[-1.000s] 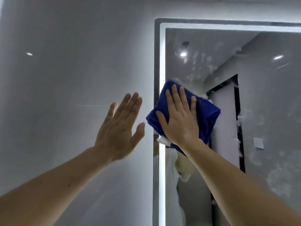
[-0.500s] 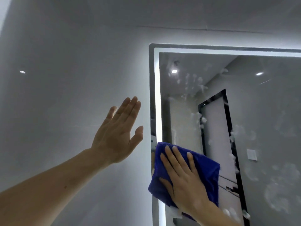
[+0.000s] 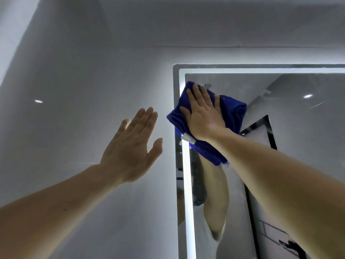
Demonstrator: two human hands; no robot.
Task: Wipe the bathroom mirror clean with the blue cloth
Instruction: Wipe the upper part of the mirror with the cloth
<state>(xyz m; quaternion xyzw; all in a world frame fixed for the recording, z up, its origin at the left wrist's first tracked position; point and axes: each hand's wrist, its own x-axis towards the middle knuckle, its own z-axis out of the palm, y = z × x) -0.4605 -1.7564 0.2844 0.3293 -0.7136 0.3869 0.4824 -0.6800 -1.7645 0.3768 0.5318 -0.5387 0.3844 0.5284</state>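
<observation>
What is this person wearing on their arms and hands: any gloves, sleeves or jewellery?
Nothing that shows. The left hand and right hand are bare, with no gloves, rings or watch. The left forearm and right forearm have no sleeves as far as the frame reaches.

- The right hand (image 3: pixel 203 116) lies flat, fingers straight and close together, pressing the blue cloth (image 3: pixel 232 111) against the mirror (image 3: pixel 302 156) at its upper left corner.
- The folded cloth overlaps the lit strip (image 3: pixel 187 184) along the mirror's left edge. A white tag (image 3: pixel 187 137) sticks out just below the heel of the hand.
- The left hand (image 3: pixel 130 150) is raised with straight fingers before the grey wall (image 3: pixel 74 86), just left of the mirror. Whether it touches the wall cannot be told.
- The glass reflects the right forearm and a black door frame (image 3: pixel 269 131).
</observation>
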